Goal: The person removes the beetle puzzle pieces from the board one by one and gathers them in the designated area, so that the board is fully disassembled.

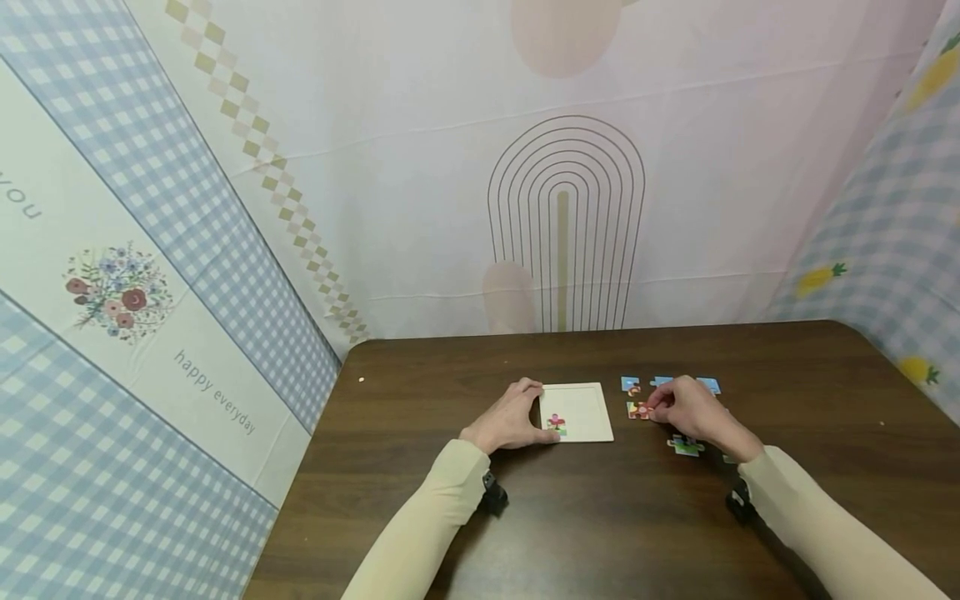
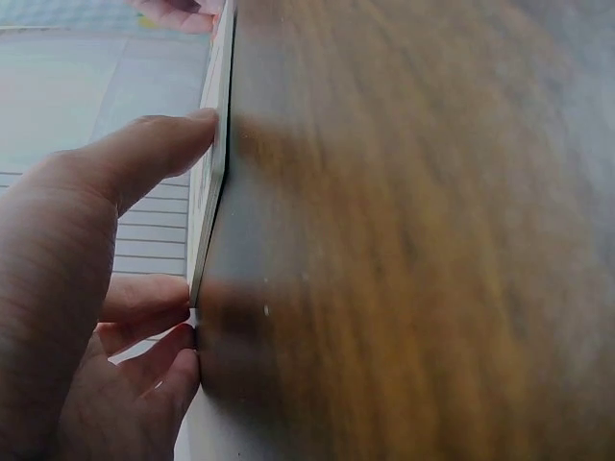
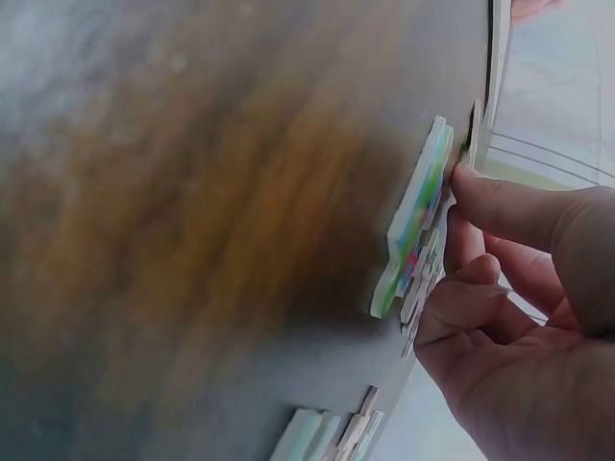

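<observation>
A white square puzzle board lies on the table with one printed jigsaw piece in its lower left corner. My left hand holds the board by its left side, thumb at the near edge and fingers at the far corner. In the left wrist view the thumb rests on the board's edge. To the right, my right hand pinches a red and yellow jigsaw piece between thumb and fingertips, low over the table. The fingers hide part of that piece.
Loose pieces lie around the right hand: a blue one beyond it, another blue one at the back right, and a green one nearer. The dark wooden table meets a printed cloth at its far edge.
</observation>
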Tool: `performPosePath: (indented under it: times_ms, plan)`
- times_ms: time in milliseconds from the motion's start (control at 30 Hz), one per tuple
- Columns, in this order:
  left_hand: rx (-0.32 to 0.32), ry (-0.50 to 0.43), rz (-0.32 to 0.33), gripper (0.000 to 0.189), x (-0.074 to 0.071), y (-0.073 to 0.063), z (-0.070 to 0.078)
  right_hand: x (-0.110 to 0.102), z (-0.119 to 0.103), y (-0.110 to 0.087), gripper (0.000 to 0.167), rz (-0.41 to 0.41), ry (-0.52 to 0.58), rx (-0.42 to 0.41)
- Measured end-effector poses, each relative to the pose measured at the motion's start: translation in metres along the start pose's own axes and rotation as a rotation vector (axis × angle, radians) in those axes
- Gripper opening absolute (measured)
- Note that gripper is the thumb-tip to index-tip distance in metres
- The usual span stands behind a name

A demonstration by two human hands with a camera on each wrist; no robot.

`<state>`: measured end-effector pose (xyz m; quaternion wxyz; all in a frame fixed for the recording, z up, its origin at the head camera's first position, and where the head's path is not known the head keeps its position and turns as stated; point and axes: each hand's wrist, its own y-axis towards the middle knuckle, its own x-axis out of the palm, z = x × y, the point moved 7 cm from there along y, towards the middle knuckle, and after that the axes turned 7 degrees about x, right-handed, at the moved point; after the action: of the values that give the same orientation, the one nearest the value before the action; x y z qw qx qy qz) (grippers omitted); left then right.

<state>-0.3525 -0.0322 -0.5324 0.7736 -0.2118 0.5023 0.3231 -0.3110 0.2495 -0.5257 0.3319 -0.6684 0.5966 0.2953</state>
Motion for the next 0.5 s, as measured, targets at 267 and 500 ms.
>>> performPosePath:
  times_ms: [267, 500]
  plan:
    - [-0.029, -0.003, -0.022, 0.093, -0.0015, -0.0023, 0.0049, -0.0006, -0.0002, 0.0008, 0.005, -0.006, 0.004, -0.004]
    - [0.009, 0.002, -0.001, 0.096, 0.0033, 0.0001, -0.001, -0.0041, -0.0084, -0.0016, 0.007, 0.015, 0.016, -0.015]
